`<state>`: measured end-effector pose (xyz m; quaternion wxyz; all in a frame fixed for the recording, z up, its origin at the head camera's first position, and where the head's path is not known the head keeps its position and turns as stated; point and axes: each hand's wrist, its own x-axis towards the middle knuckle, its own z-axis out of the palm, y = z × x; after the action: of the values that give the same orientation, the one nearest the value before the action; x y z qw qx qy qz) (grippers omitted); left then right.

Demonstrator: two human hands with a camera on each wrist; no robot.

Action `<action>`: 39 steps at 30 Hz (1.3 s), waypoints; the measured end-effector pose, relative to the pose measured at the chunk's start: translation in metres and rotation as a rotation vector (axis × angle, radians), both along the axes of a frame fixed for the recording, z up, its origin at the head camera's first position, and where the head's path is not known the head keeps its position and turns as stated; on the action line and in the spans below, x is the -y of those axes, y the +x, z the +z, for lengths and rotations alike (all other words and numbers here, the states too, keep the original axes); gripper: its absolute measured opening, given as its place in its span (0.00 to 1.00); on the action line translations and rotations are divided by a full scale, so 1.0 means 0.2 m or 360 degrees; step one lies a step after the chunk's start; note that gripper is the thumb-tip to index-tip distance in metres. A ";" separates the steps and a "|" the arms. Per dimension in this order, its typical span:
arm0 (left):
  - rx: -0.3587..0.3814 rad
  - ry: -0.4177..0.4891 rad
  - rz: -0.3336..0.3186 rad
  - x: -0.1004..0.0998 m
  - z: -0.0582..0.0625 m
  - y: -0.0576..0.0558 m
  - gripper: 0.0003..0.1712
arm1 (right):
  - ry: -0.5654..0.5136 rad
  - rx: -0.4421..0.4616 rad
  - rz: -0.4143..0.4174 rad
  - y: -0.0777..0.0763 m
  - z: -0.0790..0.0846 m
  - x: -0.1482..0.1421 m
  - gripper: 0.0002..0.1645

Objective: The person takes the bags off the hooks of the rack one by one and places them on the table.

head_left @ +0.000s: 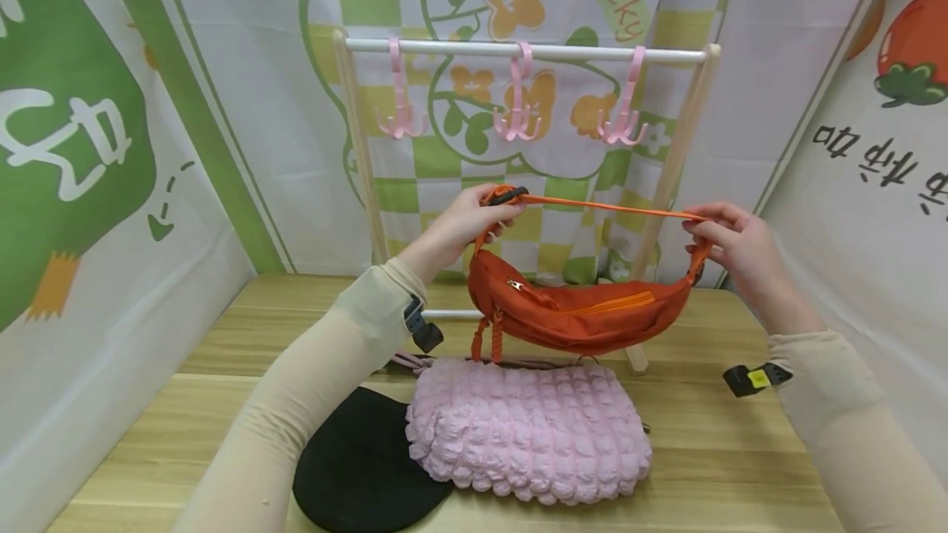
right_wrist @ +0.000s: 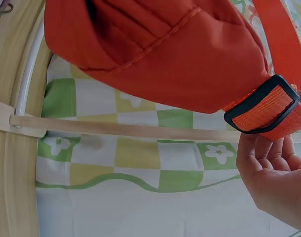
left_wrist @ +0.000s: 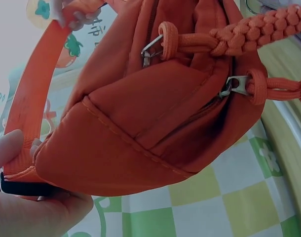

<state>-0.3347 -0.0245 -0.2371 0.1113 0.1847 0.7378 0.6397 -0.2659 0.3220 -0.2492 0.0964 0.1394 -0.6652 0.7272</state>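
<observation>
Both hands hold up an orange waist bag [head_left: 578,311] by its strap [head_left: 607,206], which runs taut between them. My left hand [head_left: 470,220] pinches the strap at a black buckle [head_left: 511,196]; in the left wrist view the thumb presses on the orange webbing. At the other end my right hand [head_left: 729,237] grips the strap, beside a black slider buckle [right_wrist: 263,106] seen in the right wrist view. The bag hangs between the hands, with braided zipper pulls [left_wrist: 259,32] dangling from its left part. Below it a pink bubble-textured bag [head_left: 526,434] lies on the wooden table [head_left: 711,467].
A wooden-sided rack with a metal top bar [head_left: 459,48] stands behind. From the bar hang three pink hooks: a left hook [head_left: 401,97], a middle hook [head_left: 518,97] and a right hook [head_left: 625,101]. A flat black item [head_left: 363,467] lies partly under the pink bag.
</observation>
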 end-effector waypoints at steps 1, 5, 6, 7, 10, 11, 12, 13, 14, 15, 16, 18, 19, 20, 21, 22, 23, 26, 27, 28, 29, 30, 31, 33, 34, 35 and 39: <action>0.0003 0.0000 0.0006 0.00 0.00 0.00 0.18 | -0.0004 0.0011 -0.0004 0.00 0.00 0.00 0.07; 0.0035 0.0025 0.0029 0.00 -0.01 0.00 0.19 | -0.0036 0.0077 -0.0044 0.01 -0.01 -0.01 0.05; 0.0045 0.0033 0.0034 0.00 -0.01 0.00 0.19 | -0.0052 0.0100 -0.0054 0.01 -0.01 -0.02 0.05; 0.0054 0.0043 0.0042 0.00 -0.01 0.00 0.20 | -0.0058 0.0120 -0.0065 0.01 -0.02 -0.02 0.05; 0.0070 0.0065 0.0060 0.00 -0.02 0.01 0.20 | -0.0077 0.0167 -0.0083 0.02 -0.02 -0.02 0.04; 0.0067 0.0067 0.0063 0.00 -0.02 0.01 0.20 | -0.0081 0.0176 -0.0084 0.02 -0.02 -0.02 0.04; 0.0065 0.0070 0.0067 0.00 -0.02 0.01 0.20 | -0.0083 0.0182 -0.0084 0.02 -0.02 -0.02 0.04; 0.0061 0.0071 0.0071 0.00 -0.02 0.01 0.20 | -0.0081 0.0184 -0.0085 0.02 -0.02 -0.02 0.04; 0.0055 0.0071 0.0072 0.00 -0.03 0.01 0.20 | -0.0086 0.0186 -0.0083 0.02 -0.02 -0.02 0.04; 0.0049 0.0070 0.0076 0.00 -0.03 0.01 0.20 | -0.0085 0.0187 -0.0083 0.02 -0.02 -0.02 0.04; 0.0047 0.0072 0.0079 0.00 -0.03 0.01 0.20 | -0.0084 0.0188 -0.0085 0.02 -0.02 -0.02 0.04; 0.0038 0.0067 0.0087 0.01 -0.03 0.02 0.19 | -0.0084 0.0194 -0.0088 0.02 -0.02 -0.02 0.05; 0.0035 0.0065 0.0091 0.01 -0.03 0.02 0.19 | -0.0080 0.0200 -0.0091 0.03 -0.02 -0.03 0.04; 0.0029 0.0061 0.0095 0.01 -0.03 0.02 0.19 | -0.0077 0.0206 -0.0095 0.03 -0.02 -0.02 0.04; 0.0024 0.0055 0.0101 0.01 -0.03 0.02 0.19 | -0.0068 0.0212 -0.0100 0.03 -0.02 -0.02 0.04; 0.0020 0.0049 0.0104 0.01 -0.03 0.03 0.19 | -0.0062 0.0220 -0.0105 0.03 -0.03 -0.02 0.04; 0.0014 0.0041 0.0108 0.01 -0.03 0.03 0.19 | -0.0056 0.0226 -0.0108 0.04 -0.03 -0.02 0.04; 0.0004 0.0028 0.0119 0.02 -0.03 0.04 0.19 | -0.0048 0.0242 -0.0107 0.05 -0.03 -0.02 0.04; 0.0001 0.0025 0.0121 0.02 -0.03 0.04 0.19 | -0.0053 0.0244 -0.0102 0.05 -0.03 -0.02 0.04; -0.0002 0.0025 0.0122 0.02 -0.03 0.04 0.19 | -0.0061 0.0248 -0.0095 0.05 -0.03 -0.02 0.04; -0.0005 0.0026 0.0122 0.02 -0.03 0.04 0.19 | -0.0067 0.0249 -0.0085 0.05 -0.03 -0.02 0.04; -0.0008 0.0029 0.0121 0.02 -0.03 0.04 0.19 | -0.0077 0.0249 -0.0072 0.06 -0.03 -0.03 0.04; -0.0008 0.0034 0.0118 0.03 -0.03 0.05 0.19 | -0.0086 0.0251 -0.0058 0.06 -0.03 -0.03 0.04; -0.0012 0.0039 0.0113 0.03 -0.03 0.05 0.19 | -0.0104 0.0245 -0.0029 0.06 -0.04 -0.04 0.04; -0.0011 0.0041 0.0110 0.03 -0.03 0.05 0.19 | -0.0111 0.0243 -0.0014 0.06 -0.04 -0.04 0.05; -0.0010 0.0042 0.0107 0.04 -0.03 0.05 0.19 | -0.0118 0.0240 -0.0002 0.06 -0.04 -0.04 0.06; -0.0008 0.0033 0.0107 0.05 -0.03 0.06 0.20 | -0.0140 0.0237 0.0033 0.05 -0.05 -0.05 0.10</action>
<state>-0.3230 -0.0343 -0.2434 0.0860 0.1624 0.7372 0.6502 -0.2554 0.3327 -0.2594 0.0451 0.0874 -0.6366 0.7649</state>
